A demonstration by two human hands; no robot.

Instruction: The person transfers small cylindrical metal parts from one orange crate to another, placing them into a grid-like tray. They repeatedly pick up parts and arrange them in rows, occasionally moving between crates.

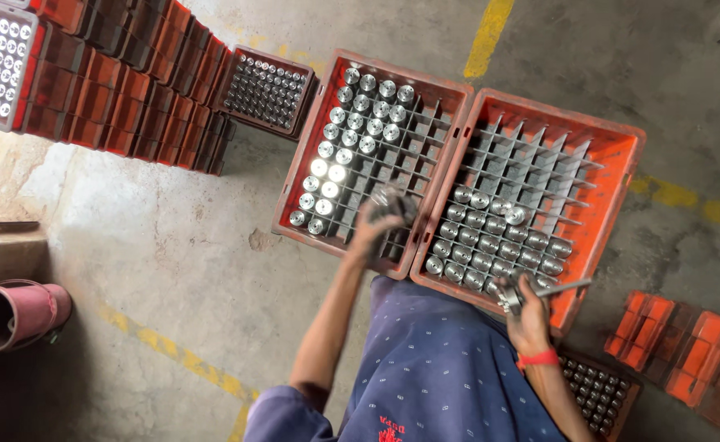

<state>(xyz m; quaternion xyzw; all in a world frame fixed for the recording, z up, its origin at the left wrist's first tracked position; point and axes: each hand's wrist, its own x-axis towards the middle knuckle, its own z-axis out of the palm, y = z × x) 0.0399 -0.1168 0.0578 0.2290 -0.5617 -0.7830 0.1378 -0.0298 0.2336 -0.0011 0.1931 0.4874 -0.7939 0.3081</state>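
Observation:
Two orange crates with grey divider grids stand side by side on the concrete floor. The left crate (455,88) has shiny round metal parts (365,110) in its left cells. The right crate (634,143) has similar parts (491,245) in its near rows. My left hand (374,232), blurred by motion, is over the near right corner of the left crate with a shiny metal part (389,199) in its fingers. At the near edge of the right crate, my right hand (528,315) grips a thin metal tool (563,287) and a small metal piece.
Stacks of orange crates (122,74) rise at the far left, one topped with bright parts. Another filled crate (266,88) sits behind. More crates (687,352) lie at the right, one with parts (593,391) by my right arm. A pink cylinder (16,313) lies at the left. Yellow lines mark the floor.

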